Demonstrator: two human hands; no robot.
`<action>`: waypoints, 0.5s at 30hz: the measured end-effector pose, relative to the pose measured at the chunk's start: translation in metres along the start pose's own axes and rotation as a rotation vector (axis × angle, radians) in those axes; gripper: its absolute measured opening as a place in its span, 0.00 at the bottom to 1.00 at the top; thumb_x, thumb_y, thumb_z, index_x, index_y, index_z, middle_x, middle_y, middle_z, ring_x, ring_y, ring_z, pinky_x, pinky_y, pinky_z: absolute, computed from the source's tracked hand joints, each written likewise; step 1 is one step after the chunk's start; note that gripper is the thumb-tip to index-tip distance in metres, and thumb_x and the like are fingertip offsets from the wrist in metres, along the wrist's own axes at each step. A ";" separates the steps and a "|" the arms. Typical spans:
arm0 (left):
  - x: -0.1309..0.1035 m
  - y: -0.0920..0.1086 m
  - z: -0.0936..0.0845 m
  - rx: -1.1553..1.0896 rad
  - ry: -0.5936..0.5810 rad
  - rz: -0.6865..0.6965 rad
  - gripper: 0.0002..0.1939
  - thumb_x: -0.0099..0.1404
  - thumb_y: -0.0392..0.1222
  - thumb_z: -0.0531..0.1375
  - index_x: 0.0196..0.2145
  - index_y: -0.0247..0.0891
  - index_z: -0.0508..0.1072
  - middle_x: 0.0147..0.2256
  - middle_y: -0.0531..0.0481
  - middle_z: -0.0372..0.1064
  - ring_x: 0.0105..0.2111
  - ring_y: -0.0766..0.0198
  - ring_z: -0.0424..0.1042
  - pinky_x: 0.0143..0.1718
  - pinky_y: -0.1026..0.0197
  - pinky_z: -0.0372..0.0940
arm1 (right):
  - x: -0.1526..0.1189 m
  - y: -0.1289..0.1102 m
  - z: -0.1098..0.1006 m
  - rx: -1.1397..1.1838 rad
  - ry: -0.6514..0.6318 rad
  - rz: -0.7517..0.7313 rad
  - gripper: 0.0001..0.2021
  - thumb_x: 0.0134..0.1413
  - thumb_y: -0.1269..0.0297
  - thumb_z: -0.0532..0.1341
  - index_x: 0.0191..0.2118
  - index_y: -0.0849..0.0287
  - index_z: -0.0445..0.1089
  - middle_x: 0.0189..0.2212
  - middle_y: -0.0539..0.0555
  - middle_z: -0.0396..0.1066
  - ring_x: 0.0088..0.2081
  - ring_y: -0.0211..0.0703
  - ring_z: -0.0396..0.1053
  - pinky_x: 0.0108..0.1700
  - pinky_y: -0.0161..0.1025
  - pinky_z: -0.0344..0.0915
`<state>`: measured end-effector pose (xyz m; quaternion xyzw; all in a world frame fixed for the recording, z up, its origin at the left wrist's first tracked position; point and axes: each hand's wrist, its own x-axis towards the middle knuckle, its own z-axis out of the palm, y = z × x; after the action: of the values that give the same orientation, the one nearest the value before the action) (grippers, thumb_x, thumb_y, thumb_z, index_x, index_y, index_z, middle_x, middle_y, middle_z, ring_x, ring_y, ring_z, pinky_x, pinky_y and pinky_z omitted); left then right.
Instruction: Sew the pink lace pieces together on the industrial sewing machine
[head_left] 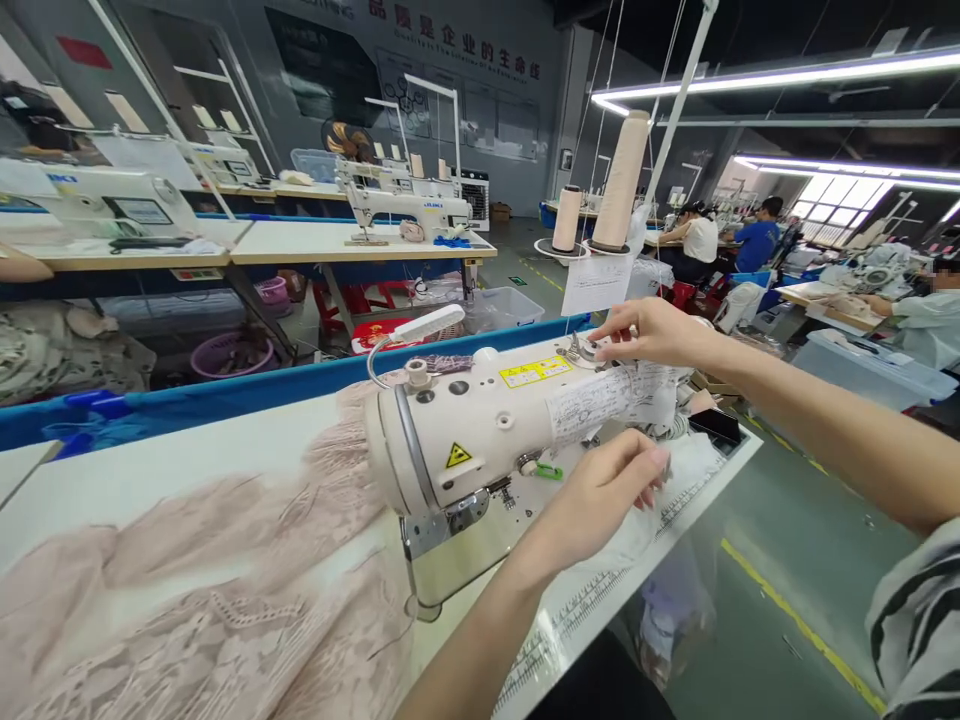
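Observation:
A white sewing machine (480,420) lies across the middle of the view, its needle end toward the left. My right hand (652,332) is at the metal winder parts (581,348) on top of the machine, thumb and fingers bent together there. What they pinch is too small to make out. Nearer to me, my left hand (600,490) hovers in front of the machine arm, its fingers curled with the thumb pressed against them. Whatever it may hold is hidden. Pale pink lace fabric (247,590) spreads over the table left of the needle.
Behind the machine, a large thread cone (624,180) and a smaller thread spool (568,218) stand on a rack. A printed ruler strip (577,605) runs along the table's front edge. White cloth (694,465) lies at right. Other people work at machines farther right.

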<state>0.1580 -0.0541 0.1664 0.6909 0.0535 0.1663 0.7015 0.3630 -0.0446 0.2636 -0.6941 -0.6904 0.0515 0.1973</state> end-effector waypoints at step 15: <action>0.004 -0.026 0.040 0.140 -0.074 0.012 0.15 0.71 0.51 0.50 0.32 0.39 0.64 0.29 0.54 0.63 0.31 0.65 0.64 0.35 0.62 0.57 | -0.108 0.044 0.009 0.798 0.284 0.538 0.14 0.52 0.56 0.65 0.43 0.55 0.69 0.36 0.54 0.74 0.32 0.39 0.73 0.37 0.39 0.75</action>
<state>0.1785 -0.0911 0.1431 0.7443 0.0349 0.1404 0.6520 0.3961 -0.1474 0.2184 -0.7183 -0.3797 0.2658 0.5190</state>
